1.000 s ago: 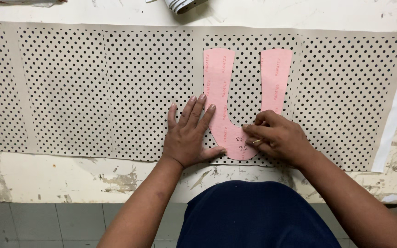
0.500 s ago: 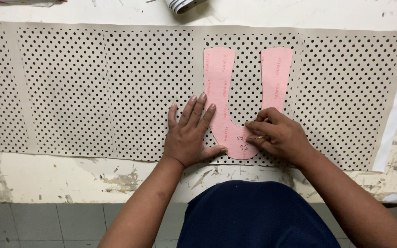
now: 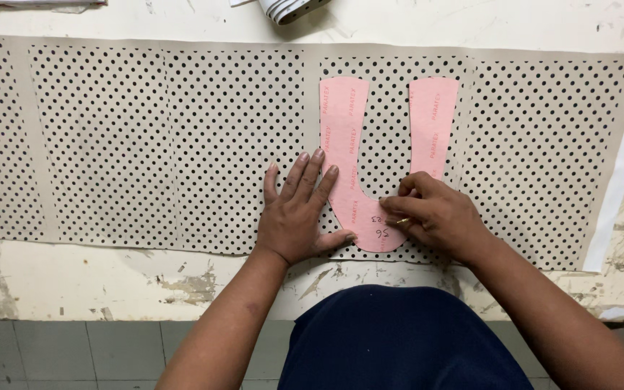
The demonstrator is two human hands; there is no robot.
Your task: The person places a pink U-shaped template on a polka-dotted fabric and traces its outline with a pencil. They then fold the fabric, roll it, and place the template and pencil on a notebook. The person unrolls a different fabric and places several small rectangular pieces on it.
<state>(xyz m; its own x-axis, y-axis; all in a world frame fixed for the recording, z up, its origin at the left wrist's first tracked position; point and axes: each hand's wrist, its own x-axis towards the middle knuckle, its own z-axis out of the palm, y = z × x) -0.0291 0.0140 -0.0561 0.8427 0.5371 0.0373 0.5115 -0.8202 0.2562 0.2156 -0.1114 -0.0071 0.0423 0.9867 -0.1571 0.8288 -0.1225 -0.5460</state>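
A pink U-shaped paper pattern (image 3: pixel 346 130) lies flat on a long beige sheet with black dots (image 3: pixel 167 137). My left hand (image 3: pixel 299 213) rests flat with spread fingers on the sheet, its fingertips and thumb pressing the pattern's left arm and base. My right hand (image 3: pixel 435 217) lies on the pattern's right side near the bottom curve, fingers curled and pinched together at the inner edge. Whether it holds a small tool is hidden by the fingers.
The dotted sheet spans a worn white worktable (image 3: pixel 74 289) with scuffed paint along its near edge. A roll of similar dotted material (image 3: pixel 290 9) lies at the top edge. A white strip (image 3: pixel 619 195) borders the sheet on the right. Grey floor tiles (image 3: pixel 52 354) show below.
Almost nothing has moved. My right hand's fingers have shifted slightly along the pattern's inner curve; my left hand stays pressed in place.
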